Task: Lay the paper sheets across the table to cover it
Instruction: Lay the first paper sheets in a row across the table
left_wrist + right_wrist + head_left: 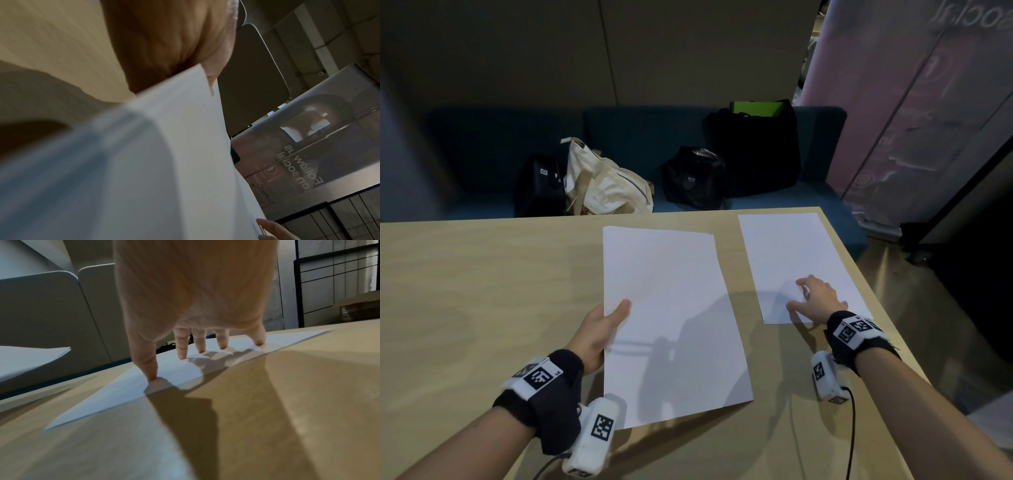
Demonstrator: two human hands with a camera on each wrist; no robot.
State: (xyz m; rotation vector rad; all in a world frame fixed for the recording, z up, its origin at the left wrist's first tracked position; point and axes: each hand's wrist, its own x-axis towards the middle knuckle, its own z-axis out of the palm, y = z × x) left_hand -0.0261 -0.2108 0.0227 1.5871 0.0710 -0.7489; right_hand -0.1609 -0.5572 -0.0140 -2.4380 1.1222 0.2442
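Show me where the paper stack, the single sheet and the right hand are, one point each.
paper stack point(671, 318): head view, middle of its top sheet.
single sheet point(784, 250): head view, its bare far half.
right hand point(816, 294): head view, back of the hand.

A pale wooden worktop point(482, 291) carries one white paper sheet point(784, 253) lying flat at its far right corner.

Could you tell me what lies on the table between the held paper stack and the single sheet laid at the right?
Only bare table, with shadow, separates stack from sheet, in the head view.
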